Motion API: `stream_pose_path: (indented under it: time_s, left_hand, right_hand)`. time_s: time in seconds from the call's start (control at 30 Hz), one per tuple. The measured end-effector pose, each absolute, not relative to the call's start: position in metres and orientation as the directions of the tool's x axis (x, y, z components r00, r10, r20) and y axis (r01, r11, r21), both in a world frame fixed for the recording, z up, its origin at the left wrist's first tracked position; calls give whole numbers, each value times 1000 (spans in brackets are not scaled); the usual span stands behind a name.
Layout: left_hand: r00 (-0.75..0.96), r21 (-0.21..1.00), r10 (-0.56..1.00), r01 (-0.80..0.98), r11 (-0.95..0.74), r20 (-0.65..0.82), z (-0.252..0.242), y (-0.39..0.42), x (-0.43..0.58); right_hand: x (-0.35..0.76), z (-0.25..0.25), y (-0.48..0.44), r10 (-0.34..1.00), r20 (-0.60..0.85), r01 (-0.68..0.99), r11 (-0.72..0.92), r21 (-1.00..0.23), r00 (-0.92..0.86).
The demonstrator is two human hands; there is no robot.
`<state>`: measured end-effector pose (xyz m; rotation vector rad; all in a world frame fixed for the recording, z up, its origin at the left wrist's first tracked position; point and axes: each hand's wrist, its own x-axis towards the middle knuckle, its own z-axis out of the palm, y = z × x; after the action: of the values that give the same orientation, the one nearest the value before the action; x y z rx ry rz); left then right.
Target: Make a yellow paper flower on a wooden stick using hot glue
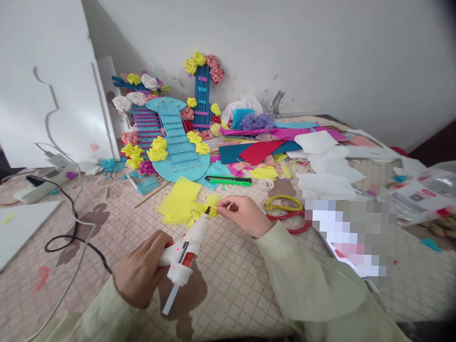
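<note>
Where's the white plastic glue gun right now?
Head view, lower half, left of centre: the white plastic glue gun is in the left hand, its nozzle between the flat yellow sheets and the right hand.

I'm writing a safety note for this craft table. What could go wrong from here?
The right hand is close to the dark nozzle of the white plastic glue gun; if hot, it could burn skin. Drips could stain the thin, flat yellow sheets nearby. The looped black cable near the left hand might snag.
</note>
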<state>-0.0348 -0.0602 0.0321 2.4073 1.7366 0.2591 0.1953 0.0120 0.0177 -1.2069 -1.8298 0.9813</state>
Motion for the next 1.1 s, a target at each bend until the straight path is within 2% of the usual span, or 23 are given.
stream_pose_path:
  time_s: [0.13,0.8,0.9,1.0,1.1]
  left_hand:
    - [275,237,961,933,-271,15,36,-61,-33]
    - [279,230,955,927,-295,101,31,-63,-40]
    - [284,275,946,907,-318,158,30,-64,-42]
    - [277,366,920,854,-368,279,31,-66,-45]
    - [104,480,910,822,-305,402,31,-61,-57]
  right_hand:
    - [195,18,13,941,154,388,269,-881,-302]
    - [195,15,13,943,153,392,266,-881,-295]
    - [195,17,13,946,148,402,260,-878,-289]
    - [196,18,13,947,143,407,256,-877,-287]
    - [197,18,13,956,132,425,238,-873,-264]
